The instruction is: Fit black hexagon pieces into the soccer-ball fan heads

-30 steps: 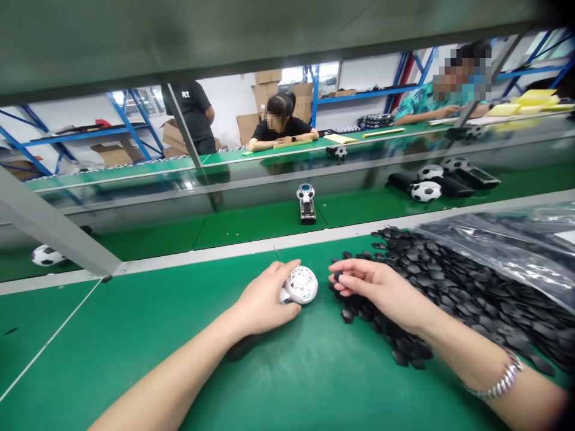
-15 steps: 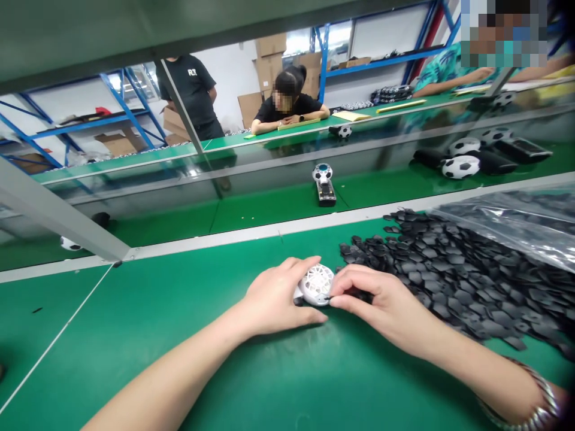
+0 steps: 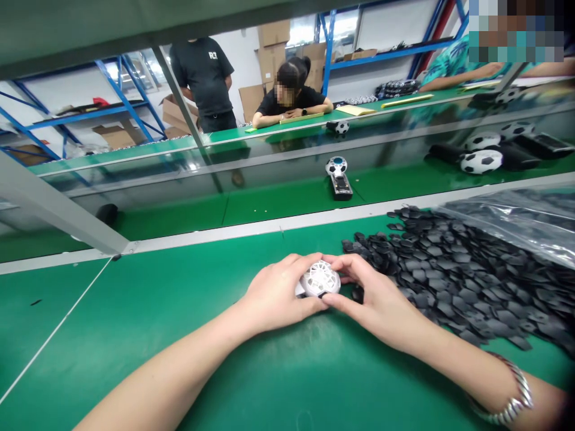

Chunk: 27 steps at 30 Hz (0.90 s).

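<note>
Between my two hands, low over the green table, is a round white plastic housing (image 3: 322,278) with a web of openings on its face. My left hand (image 3: 283,293) wraps its left side, thumb at the lower edge. My right hand (image 3: 366,293) grips the right side, fingertips on the top rim and thumb at the bottom. A small black piece shows at the lower rim beside the right thumb. Right of my right hand spreads a large pile of black plastic pieces (image 3: 458,269).
A clear plastic bag (image 3: 521,221) lies over the pile's far side. Beyond a metal rail (image 3: 224,230), a belt carries soccer-ball-patterned devices (image 3: 338,176), with more at the right (image 3: 480,160). A metal post (image 3: 67,206) stands at left. Several people are across the line.
My right hand has shifted from pinching a small black piece at the housing's lower right to gripping the rim. The soccer-ball devices beyond the rail appear farther right.
</note>
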Each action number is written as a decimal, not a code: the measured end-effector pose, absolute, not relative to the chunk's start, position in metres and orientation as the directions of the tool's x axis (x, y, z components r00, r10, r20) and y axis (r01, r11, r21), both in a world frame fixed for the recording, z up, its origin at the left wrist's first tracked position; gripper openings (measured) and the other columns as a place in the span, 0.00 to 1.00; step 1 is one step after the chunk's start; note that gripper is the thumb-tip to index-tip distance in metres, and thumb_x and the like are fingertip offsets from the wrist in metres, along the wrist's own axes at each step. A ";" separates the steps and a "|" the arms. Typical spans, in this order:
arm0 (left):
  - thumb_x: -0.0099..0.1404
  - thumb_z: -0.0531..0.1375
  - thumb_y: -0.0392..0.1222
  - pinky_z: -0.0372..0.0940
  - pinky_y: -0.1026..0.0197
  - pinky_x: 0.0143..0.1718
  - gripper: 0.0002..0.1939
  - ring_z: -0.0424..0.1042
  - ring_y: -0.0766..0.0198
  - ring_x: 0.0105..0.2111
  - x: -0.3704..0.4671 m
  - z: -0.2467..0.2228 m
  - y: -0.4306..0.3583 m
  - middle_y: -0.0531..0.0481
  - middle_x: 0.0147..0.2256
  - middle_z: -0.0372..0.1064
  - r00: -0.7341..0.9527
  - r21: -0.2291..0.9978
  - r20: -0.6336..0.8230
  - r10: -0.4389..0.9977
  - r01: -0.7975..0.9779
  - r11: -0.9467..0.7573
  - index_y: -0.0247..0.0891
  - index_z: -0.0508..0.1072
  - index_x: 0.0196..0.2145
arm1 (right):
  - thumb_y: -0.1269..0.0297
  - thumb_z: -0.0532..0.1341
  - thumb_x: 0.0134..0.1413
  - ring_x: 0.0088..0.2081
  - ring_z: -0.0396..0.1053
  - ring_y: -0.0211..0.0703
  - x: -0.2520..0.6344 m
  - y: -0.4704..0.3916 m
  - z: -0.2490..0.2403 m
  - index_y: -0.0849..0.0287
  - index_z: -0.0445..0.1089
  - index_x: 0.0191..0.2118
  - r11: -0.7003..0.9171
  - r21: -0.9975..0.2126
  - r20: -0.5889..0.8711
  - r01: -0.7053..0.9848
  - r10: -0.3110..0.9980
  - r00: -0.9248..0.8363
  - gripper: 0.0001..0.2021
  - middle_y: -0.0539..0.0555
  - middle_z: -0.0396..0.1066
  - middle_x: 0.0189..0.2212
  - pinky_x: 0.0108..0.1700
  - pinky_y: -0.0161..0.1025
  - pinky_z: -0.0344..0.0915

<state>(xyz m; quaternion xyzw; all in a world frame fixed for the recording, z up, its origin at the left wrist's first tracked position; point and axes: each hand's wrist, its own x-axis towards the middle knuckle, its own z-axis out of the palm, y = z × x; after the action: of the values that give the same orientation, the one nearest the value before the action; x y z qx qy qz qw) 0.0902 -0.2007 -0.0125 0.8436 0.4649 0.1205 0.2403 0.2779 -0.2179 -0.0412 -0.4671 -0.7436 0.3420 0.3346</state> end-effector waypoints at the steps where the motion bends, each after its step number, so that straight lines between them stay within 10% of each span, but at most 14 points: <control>1: 0.55 0.60 0.51 0.65 0.53 0.43 0.32 0.67 0.55 0.45 0.090 -0.012 -0.201 0.51 0.49 0.64 0.537 0.526 -0.018 0.844 0.722 -0.449 0.50 0.56 0.56 | 0.65 0.60 0.50 0.42 0.66 0.42 0.277 -0.219 -0.041 0.52 0.57 0.42 0.329 -0.823 0.174 0.464 0.922 -0.345 0.13 0.52 0.65 0.47 0.43 0.41 0.64; 11: 0.51 0.62 0.51 0.62 0.53 0.47 0.34 0.65 0.54 0.48 0.083 -0.012 -0.193 0.51 0.52 0.62 0.509 0.574 -0.046 0.860 0.718 -0.394 0.48 0.58 0.54 | 0.58 0.59 0.51 0.39 0.67 0.44 0.300 -0.190 -0.035 0.56 0.63 0.38 0.278 -0.881 0.204 0.382 0.953 -0.224 0.10 0.54 0.67 0.40 0.39 0.41 0.67; 15: 0.47 0.64 0.46 0.64 0.53 0.45 0.35 0.66 0.52 0.46 0.070 -0.013 -0.182 0.48 0.51 0.63 0.464 0.595 -0.085 0.882 0.733 -0.329 0.44 0.60 0.53 | 0.59 0.59 0.52 0.33 0.66 0.43 0.327 -0.175 -0.031 0.56 0.68 0.30 0.328 -0.667 0.360 0.669 0.928 -0.096 0.07 0.53 0.67 0.33 0.36 0.41 0.65; 27: 0.51 0.52 0.29 0.58 0.50 0.47 0.35 0.63 0.54 0.49 0.081 -0.012 -0.194 0.51 0.56 0.59 0.613 0.321 0.045 0.789 0.739 -0.593 0.44 0.55 0.57 | 0.73 0.54 0.56 0.33 0.63 0.52 0.295 -0.185 -0.037 0.63 0.73 0.32 0.608 0.053 0.178 0.792 0.775 -0.607 0.10 0.59 0.70 0.27 0.36 0.46 0.63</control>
<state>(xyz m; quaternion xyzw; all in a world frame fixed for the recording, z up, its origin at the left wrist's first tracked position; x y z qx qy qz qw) 0.0806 -0.1940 -0.0121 0.8876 0.4303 0.0914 0.1364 0.2947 -0.1853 -0.0375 -0.4380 -0.8941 -0.0630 0.0687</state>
